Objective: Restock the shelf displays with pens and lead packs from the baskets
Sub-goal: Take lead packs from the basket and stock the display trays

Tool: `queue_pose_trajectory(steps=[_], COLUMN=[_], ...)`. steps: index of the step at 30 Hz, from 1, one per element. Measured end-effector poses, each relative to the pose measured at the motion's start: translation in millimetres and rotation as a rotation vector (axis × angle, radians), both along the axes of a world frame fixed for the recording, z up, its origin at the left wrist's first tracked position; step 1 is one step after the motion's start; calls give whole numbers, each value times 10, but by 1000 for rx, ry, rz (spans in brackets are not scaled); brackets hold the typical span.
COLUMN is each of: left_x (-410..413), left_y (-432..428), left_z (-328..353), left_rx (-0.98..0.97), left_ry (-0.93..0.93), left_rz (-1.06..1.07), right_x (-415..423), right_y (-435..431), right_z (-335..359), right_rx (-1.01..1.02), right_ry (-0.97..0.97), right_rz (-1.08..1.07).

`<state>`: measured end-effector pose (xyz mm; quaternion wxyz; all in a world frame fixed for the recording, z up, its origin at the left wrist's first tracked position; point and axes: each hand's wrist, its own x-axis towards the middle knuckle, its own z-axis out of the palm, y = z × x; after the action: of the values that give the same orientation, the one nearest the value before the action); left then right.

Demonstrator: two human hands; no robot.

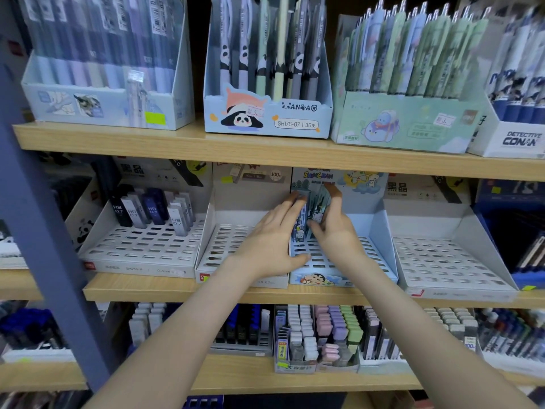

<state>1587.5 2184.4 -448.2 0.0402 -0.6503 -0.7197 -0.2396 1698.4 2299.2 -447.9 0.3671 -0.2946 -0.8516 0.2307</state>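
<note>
Both hands were up at the middle shelf board (177,287), dead centre of the frame, working at the blue display tray (380,231) with the cartoon boy on its front lip. A small cluster of lead packs (302,219) stood upright toward the back of that tray, caught between the two hands.

The left hand (274,234) lay flat along the left side of the packs, fingers straight and pressing, thumb down on the tray's slotted floor. The right hand (333,228) came in from the other side, fingers curled over the tops of the packs and thumb tucked against their front. That one was gripping them.

Just left of the blue tray sat a white tray (250,202), with the left wrist crossing over its front. Further left in the frame, another white slotted tray (94,219) held dark and pale HB 0.7 lead cases (153,211) standing in its back rows.

On the shelf above, upper centre, a panda pen box (265,122) stood with pens (280,54) upright in it.
</note>
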Motion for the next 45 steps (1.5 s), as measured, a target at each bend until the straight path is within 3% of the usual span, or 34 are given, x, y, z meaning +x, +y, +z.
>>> queue_pose_trajectory(steps=[5, 11, 18, 23, 31, 38, 45], left_x=[4, 15, 29, 31, 45, 78, 24], left_y=[-4, -16, -29, -34, -35, -55, -561], left_z=[6, 20, 30, 36, 42, 42, -130], left_rx=[-11, -11, -12, -7, 6, 115, 277], left_ry=[4, 9, -3, -6, -4, 122, 16], left_rz=[3, 1, 0, 1, -4, 71, 147], right_x=[-1, 20, 34, 67, 123, 146, 221], right_y=[-14, -45, 30, 59, 75, 52, -411], right_z=[-10, 65, -21, -26, -24, -49, 63], right_rx=[-6, 122, -52, 97, 236, 266, 288], right_ry=[32, -117, -41, -41, -219, -196, 44], right_rz=[14, 71, 27, 28, -22, 19, 25])
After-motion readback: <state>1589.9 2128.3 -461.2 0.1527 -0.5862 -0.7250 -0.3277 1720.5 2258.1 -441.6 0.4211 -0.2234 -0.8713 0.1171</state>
